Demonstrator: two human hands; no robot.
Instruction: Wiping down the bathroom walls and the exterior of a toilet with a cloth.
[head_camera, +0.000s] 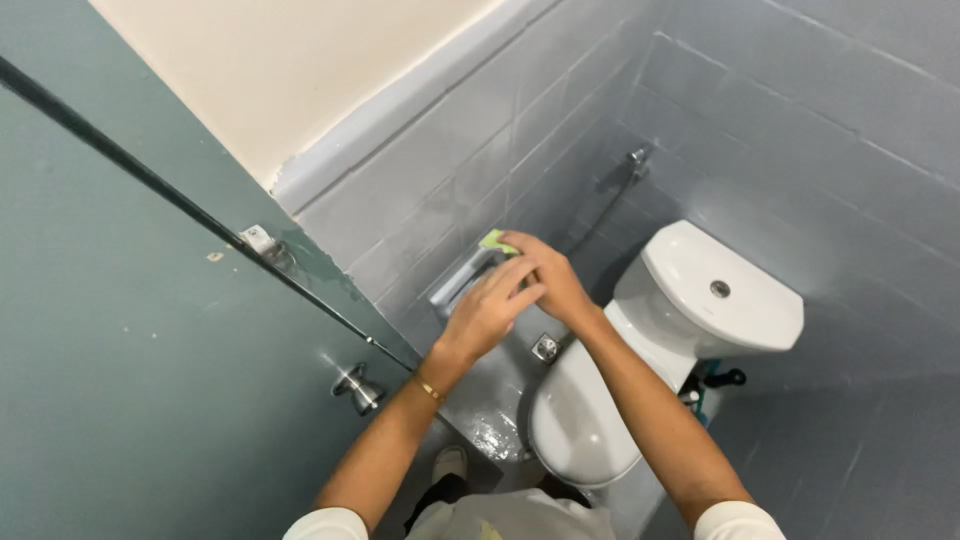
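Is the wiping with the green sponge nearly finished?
Partway, it seems. Looks done: a wet, shiny floor patch beside the toilet. In hand: both hands, left hand and right hand, press the green sponge on the metal wall holder. Whether anything else is left cannot be told.

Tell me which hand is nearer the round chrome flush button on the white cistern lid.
Right. The right hand lies closer to the flush button; the left hand sits farther left.

Toilet (610, 390) rt, stall door (150, 380) lft; gap narrow.
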